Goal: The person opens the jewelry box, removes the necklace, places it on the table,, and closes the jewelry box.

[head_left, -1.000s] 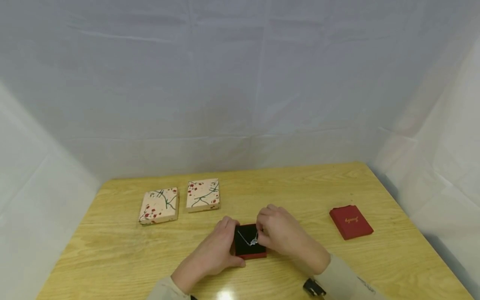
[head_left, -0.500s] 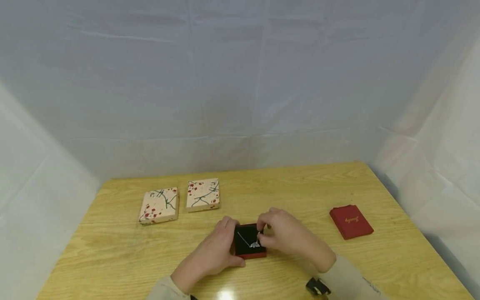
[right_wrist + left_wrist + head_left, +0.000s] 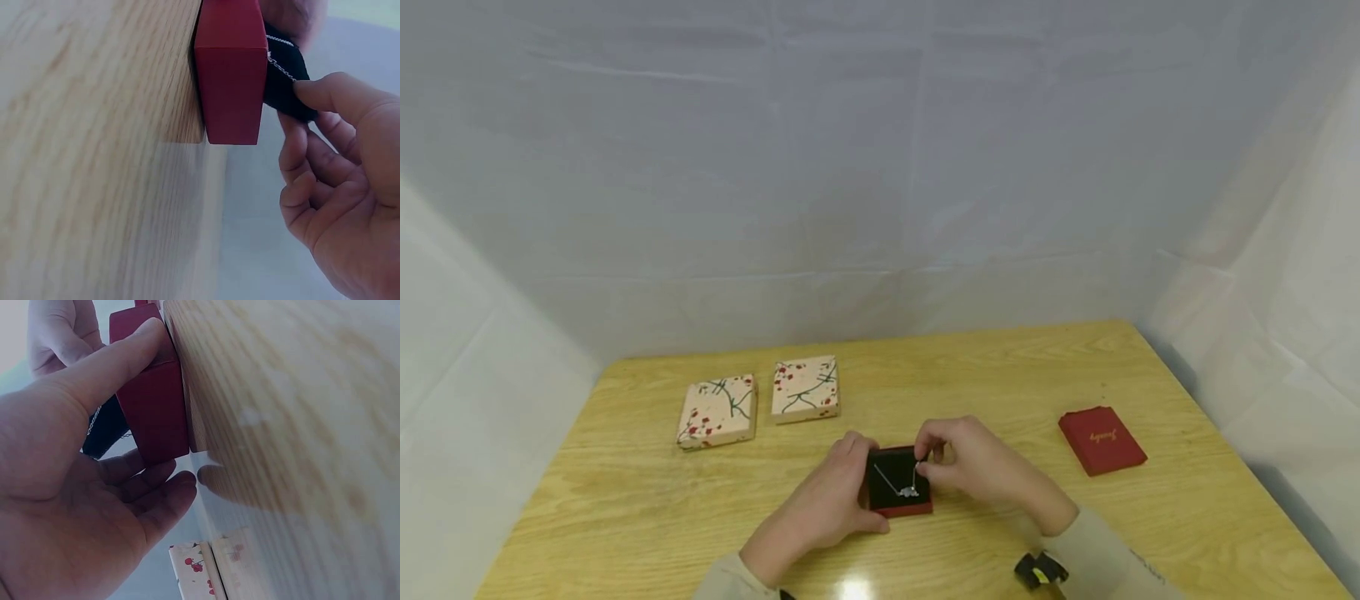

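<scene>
Left grip [image 3: 823, 504] clasps the red box [image 3: 904, 511]; above it, right grip [image 3: 973, 460] pinches the black insert [image 3: 892, 467] bearing 1 necklace [image 3: 908, 492].

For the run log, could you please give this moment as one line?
left hand: holds red box; right hand: pinches black pad; necklace: on pad; two flowered boxes: on table

head: muted light; glare low on tabletop [image 3: 1000, 396] | wrist views: hazy, soft-focused
</scene>
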`<move>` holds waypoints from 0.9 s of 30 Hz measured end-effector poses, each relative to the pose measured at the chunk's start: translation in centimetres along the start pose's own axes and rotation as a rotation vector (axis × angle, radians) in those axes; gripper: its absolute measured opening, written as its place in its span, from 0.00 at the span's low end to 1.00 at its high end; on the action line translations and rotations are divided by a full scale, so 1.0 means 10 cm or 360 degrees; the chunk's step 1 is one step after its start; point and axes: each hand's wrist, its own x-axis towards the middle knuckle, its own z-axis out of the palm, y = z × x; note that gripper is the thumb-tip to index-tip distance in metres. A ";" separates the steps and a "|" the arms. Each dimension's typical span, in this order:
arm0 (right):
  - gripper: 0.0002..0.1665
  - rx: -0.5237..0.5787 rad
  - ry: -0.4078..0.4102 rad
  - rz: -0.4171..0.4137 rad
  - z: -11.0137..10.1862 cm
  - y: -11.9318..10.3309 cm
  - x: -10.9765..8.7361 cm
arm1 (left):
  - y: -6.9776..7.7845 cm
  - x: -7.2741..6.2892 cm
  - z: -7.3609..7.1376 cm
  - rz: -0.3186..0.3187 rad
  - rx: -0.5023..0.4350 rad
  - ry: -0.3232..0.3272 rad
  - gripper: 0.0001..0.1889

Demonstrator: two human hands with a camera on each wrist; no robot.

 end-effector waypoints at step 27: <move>0.07 0.0220 0.0094 -0.0065 -0.17 0.00 0.02 | -0.01 0.00 0.00 -0.0011 -0.0124 0.0042 0.52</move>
